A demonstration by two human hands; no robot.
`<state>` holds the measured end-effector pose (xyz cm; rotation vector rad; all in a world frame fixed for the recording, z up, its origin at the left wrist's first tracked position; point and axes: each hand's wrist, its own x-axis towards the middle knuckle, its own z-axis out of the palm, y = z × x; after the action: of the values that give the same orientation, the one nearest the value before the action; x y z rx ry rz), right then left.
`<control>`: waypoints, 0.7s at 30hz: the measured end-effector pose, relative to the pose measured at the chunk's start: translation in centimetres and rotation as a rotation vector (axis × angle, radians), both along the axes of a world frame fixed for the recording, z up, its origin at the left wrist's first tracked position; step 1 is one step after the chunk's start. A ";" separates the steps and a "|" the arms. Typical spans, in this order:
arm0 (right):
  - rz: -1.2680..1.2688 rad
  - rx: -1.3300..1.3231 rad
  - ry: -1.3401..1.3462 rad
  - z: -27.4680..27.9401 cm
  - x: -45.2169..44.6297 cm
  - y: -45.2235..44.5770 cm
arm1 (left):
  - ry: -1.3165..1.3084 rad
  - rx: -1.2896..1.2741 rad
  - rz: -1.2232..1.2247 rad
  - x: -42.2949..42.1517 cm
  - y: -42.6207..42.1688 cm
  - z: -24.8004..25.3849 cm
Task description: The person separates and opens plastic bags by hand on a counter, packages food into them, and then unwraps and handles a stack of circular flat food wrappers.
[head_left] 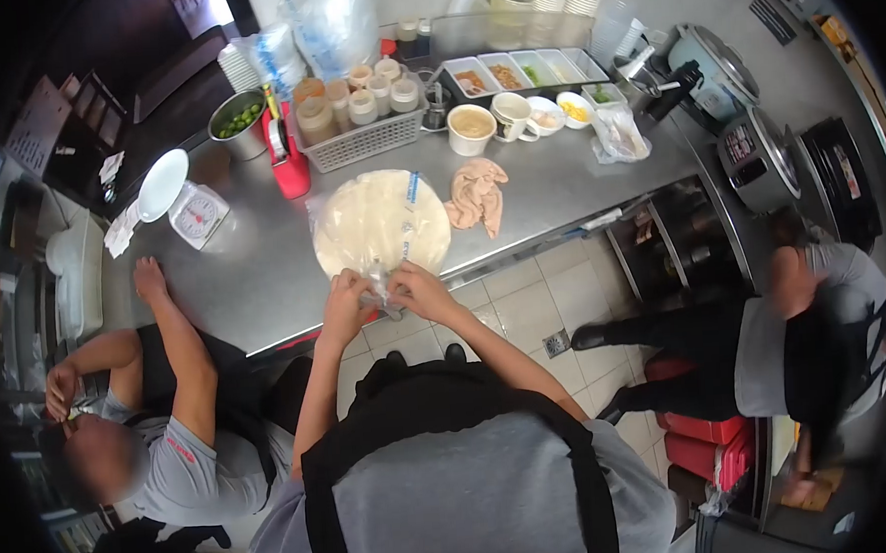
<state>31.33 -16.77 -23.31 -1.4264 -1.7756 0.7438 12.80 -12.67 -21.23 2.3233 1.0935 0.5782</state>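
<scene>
A clear plastic bag (407, 240) with blue print holds pale round flatbreads (360, 216), which look like tortillas. It lies flat at the front edge of the steel counter. My left hand (347, 304) pinches the gathered end of the bag. Close beside it, my right hand (421, 292) has its fingers closed on the same bunched plastic. The fingertips of both hands nearly meet there, and the exact fold of the plastic between them is hard to make out. A crumpled tan cloth (477, 197) rests just right of the bag.
Behind the bag are a grey basket (366, 150) of sauce bottles, a red tool (286, 155) and topping trays (517, 70). A scale (197, 215) stands left. One person (207, 459) leans at the counter's left; another (816, 327) is at right.
</scene>
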 end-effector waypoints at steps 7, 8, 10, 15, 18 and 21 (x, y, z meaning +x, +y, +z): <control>-0.117 0.171 0.429 -3.9 -0.9 0.5 | -0.272 0.096 -0.007 -0.1 0.5 -1.7; -0.054 0.080 0.331 -4.6 -0.4 1.1 | -0.278 0.146 -0.002 -0.2 0.3 -2.5; 0.138 0.026 0.449 -6.2 -0.8 1.9 | -0.287 0.138 -0.037 -1.3 0.1 -4.5; -0.051 0.021 0.399 -3.8 -0.6 2.4 | -0.286 -0.091 -0.047 -0.3 -0.2 -2.1; -0.277 0.132 0.528 -2.0 2.0 3.1 | -0.356 -0.132 -0.015 -0.8 0.3 -1.5; -0.336 0.195 0.542 -0.6 3.4 2.7 | -0.512 -0.251 -0.008 0.3 1.4 -2.1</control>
<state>34.75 -14.04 -23.88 -1.2053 -1.1261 0.6755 13.06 -11.23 -23.33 1.8215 0.8535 0.9122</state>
